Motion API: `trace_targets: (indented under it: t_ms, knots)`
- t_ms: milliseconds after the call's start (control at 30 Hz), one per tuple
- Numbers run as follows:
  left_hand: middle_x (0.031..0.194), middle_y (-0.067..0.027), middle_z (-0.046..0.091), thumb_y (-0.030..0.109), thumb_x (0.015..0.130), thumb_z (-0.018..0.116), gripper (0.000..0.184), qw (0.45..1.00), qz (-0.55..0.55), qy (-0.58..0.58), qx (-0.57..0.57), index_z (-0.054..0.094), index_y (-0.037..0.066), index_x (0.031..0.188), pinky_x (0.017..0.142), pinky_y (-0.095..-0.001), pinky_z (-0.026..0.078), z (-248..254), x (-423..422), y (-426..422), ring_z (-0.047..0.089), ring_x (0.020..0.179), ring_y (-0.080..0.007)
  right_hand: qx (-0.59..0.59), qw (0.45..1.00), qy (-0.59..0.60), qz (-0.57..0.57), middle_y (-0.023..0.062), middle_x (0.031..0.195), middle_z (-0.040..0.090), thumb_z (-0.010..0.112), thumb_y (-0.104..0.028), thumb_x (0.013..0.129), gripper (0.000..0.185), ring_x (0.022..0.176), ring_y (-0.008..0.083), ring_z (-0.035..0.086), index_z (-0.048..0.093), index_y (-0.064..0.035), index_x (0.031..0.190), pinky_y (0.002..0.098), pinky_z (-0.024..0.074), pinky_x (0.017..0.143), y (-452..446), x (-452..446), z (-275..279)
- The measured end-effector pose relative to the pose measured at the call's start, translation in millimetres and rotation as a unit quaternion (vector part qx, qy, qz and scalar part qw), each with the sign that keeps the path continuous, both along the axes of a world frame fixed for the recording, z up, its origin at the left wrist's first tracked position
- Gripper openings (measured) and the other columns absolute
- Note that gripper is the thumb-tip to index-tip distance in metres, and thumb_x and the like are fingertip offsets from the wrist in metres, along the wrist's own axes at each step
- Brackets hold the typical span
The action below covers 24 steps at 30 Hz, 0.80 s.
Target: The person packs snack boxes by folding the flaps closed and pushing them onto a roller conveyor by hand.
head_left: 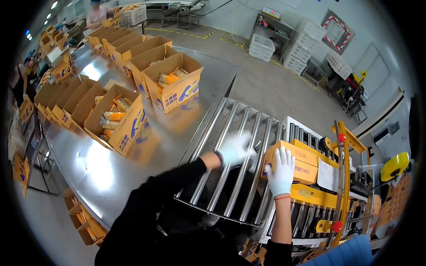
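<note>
My right hand (281, 170), in a white glove, lies flat with fingers stretched on the end of a closed cardboard box (305, 170). That box sits at the entry of a yellow-framed box sealing machine (339, 177), between its yellow side guides. My left hand (235, 148), also gloved, is smeared by motion above the steel roller conveyor (217, 177), apart from the box. How its fingers stand does not show clearly.
Left of the rollers, a metal table (177, 128) carries rows of open cartons, including a near carton (120, 117) and a farther carton (173, 82) with orange-wrapped packs. White crates (299, 51) stand by the wall. Other people (95, 15) are at the far left.
</note>
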<state>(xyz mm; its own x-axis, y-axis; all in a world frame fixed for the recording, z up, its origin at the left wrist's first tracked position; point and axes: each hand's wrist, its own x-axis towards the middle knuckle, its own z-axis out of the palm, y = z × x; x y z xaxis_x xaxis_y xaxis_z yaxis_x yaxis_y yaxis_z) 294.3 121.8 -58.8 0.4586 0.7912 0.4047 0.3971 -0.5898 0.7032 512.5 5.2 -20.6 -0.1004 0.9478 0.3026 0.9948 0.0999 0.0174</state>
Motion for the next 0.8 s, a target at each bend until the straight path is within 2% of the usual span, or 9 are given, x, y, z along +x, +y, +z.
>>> trace_targets:
  t_ms: [67, 133, 200, 300, 500, 633, 700, 733, 800]
  knots:
    - [0.099, -0.0140, 0.066, 0.026, 0.078, 0.069, 0.030, 0.957, 0.216, 0.098, 0.166, 0.062, 0.007, 0.099, 0.101, -0.0547, 0.039, 62.8, -68.6, 39.1, 0.063, 0.098, -0.0349, 0.030, 0.999, -0.020, -0.035, 0.0185, 0.157, 0.040, 0.070, -0.019, 0.086, 0.066, 0.147, 0.0392, 0.034, 0.049, -0.0020, 0.146, 0.0523, 0.0226, 0.124, -6.7, 19.1, -13.1]
    - [0.096, -0.0095, 0.066, 0.024, 0.081, 0.066, 0.034, 0.809, 0.429, 0.305, 0.261, 0.063, 0.011, 0.112, 0.098, -0.0557, 0.033, 70.7, -144.5, 92.3, 0.062, 0.097, -0.0299, 0.022, 0.996, -0.054, -0.066, 0.0182, 0.156, 0.042, 0.068, -0.017, 0.087, 0.062, 0.146, 0.0392, 0.034, 0.050, -0.0018, 0.144, 0.0518, 0.0238, 0.123, -9.9, 26.0, -15.9]
    - [0.090, -0.0091, 0.071, 0.030, 0.087, 0.065, 0.022, 0.781, 0.469, 0.374, 0.174, 0.068, 0.013, 0.102, 0.099, -0.0599, 0.034, 57.5, -215.1, 118.1, 0.065, 0.098, -0.0270, 0.015, 0.987, -0.124, -0.097, 0.0194, 0.153, 0.044, 0.069, -0.016, 0.086, 0.060, 0.144, 0.0394, 0.036, 0.051, -0.0001, 0.141, 0.0506, 0.0262, 0.122, -8.2, 26.8, -16.1]
    - [0.083, -0.0138, 0.071, 0.034, 0.093, 0.063, 0.021, 0.850, 0.407, 0.330, 0.058, 0.072, 0.015, 0.088, 0.090, -0.0508, 0.047, 42.7, -224.7, 107.0, 0.066, 0.092, -0.0340, -0.153, 0.983, 0.105, -0.008, 0.0212, 0.152, 0.044, 0.075, -0.023, 0.083, 0.072, 0.144, 0.0402, 0.036, 0.047, 0.0022, 0.144, 0.0510, 0.0250, 0.122, 0.1, -10.8, 6.4]
    - [0.100, -0.0124, 0.073, 0.024, 0.091, 0.068, 0.016, 0.968, 0.118, 0.213, 0.062, 0.072, 0.009, 0.092, 0.097, -0.0445, 0.048, 74.8, -219.0, -66.5, 0.067, 0.103, -0.0303, 0.088, 0.974, 0.182, 0.104, 0.0223, 0.153, 0.041, 0.087, -0.036, 0.070, 0.104, 0.145, 0.0420, 0.034, 0.036, 0.0037, 0.151, 0.0549, 0.0207, 0.123, -9.2, -91.8, 3.4]
    - [0.127, -0.0168, 0.067, 0.021, 0.089, 0.074, 0.025, 0.985, 0.018, 0.103, 0.140, 0.071, 0.003, 0.106, 0.112, -0.0426, 0.042, 101.2, -216.1, -98.9, 0.064, 0.120, -0.0287, -0.086, 0.936, 0.103, 0.326, 0.0123, 0.147, 0.053, 0.083, -0.034, 0.075, 0.081, 0.142, 0.0335, 0.042, 0.052, -0.0078, 0.145, 0.0530, 0.0268, 0.121, -25.3, -104.4, 10.9]
    - [0.146, -0.0181, 0.056, 0.021, 0.089, 0.075, 0.035, 0.994, -0.072, -0.040, -0.077, 0.067, 0.002, 0.118, 0.116, -0.0394, 0.040, 107.1, -196.9, -91.2, 0.062, 0.127, -0.0296, -0.009, 0.925, 0.111, 0.364, 0.0101, 0.135, 0.064, 0.081, -0.036, 0.081, 0.065, 0.132, 0.0302, 0.055, 0.062, -0.0107, 0.138, 0.0479, 0.0336, 0.117, -36.4, -97.2, 3.2]
    - [0.141, -0.0172, 0.060, 0.024, 0.094, 0.070, 0.042, 0.972, -0.088, -0.060, -0.211, 0.063, 0.005, 0.130, 0.107, -0.0386, 0.048, 100.3, -185.4, -83.1, 0.064, 0.122, -0.0307, -0.084, 0.901, 0.235, 0.354, 0.0110, 0.130, 0.067, 0.079, -0.035, 0.085, 0.059, 0.127, 0.0304, 0.058, 0.064, -0.0102, 0.136, 0.0452, 0.0356, 0.116, -36.4, -89.0, 4.4]
    - [0.120, -0.0145, 0.068, 0.027, 0.091, 0.069, 0.036, 0.989, -0.052, 0.131, -0.039, 0.067, 0.005, 0.120, 0.096, -0.0373, 0.053, 71.4, -156.2, -53.1, 0.066, 0.112, -0.0311, -0.182, 0.821, 0.486, 0.237, 0.0141, 0.116, 0.074, 0.075, -0.034, 0.092, 0.046, 0.115, 0.0329, 0.066, 0.069, -0.0082, 0.129, 0.0407, 0.0392, 0.113, -41.5, -89.4, 20.2]
